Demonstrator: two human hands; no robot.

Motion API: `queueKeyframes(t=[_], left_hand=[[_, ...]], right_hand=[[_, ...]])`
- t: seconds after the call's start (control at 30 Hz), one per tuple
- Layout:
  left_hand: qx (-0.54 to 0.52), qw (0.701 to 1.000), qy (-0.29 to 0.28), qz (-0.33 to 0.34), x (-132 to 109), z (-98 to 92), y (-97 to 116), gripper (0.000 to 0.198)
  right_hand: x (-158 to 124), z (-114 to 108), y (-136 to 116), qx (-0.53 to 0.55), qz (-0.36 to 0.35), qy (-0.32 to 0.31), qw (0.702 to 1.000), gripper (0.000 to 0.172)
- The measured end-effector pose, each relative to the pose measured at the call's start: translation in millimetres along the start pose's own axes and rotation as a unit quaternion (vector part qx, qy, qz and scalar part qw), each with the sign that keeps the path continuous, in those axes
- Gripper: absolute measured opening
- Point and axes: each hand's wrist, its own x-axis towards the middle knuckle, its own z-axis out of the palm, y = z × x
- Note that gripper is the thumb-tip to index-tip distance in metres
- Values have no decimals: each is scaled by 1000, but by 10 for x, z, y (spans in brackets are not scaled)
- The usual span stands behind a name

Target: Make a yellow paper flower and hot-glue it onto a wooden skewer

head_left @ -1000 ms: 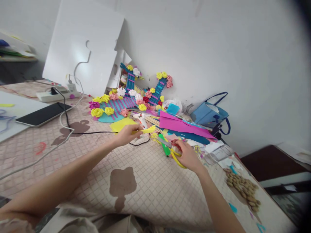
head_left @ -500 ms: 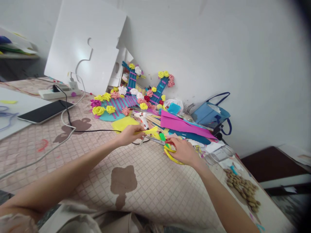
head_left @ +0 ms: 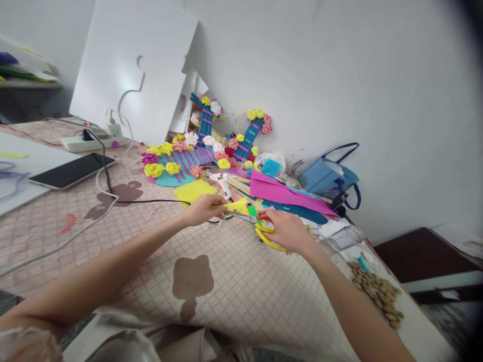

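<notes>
My left hand [head_left: 206, 209] pinches a narrow strip of yellow crepe paper [head_left: 237, 204], whose free end points right. My right hand [head_left: 287, 229] is wrapped round the yellow handles of a pair of scissors [head_left: 269, 243]. The blades point left, lying just below the strip and close to my left fingertips; whether they touch the paper I cannot tell. Behind my left hand lies a flat yellow sheet [head_left: 194, 191]. A white glue gun [head_left: 222, 185] rests just beyond the strip. Something bright green [head_left: 252, 210] shows behind the scissors.
Paper-flower decorations on blue stick frames [head_left: 207, 120] stand against the wall. A magenta paper sheet [head_left: 283, 190] and a blue bag [head_left: 326, 176] lie at back right. Peanuts [head_left: 377, 291] are heaped at right. A tablet [head_left: 71, 171], power strip [head_left: 92, 143] and cables lie left.
Both hands stay in nearly the same place. The scissors and my right hand have shifted very slightly, and the view has moved a little.
</notes>
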Motion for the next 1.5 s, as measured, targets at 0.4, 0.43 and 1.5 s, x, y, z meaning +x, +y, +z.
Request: queueKeyframes(t=[0.4, 0.43, 1.5], left_hand=[[-30, 999, -21, -24, -10, 32, -26, 21], [-32, 999, -24, -27, -15, 33, -19, 21], [-188, 977, 33, -92, 41, 85, -101, 31]], right_hand=[[-2, 0, 0, -23, 2, -9, 1000, 44], [-2, -1, -1, -25, 2, -8, 1000, 46], [-173, 642, 295, 287, 156, 68, 943, 30]])
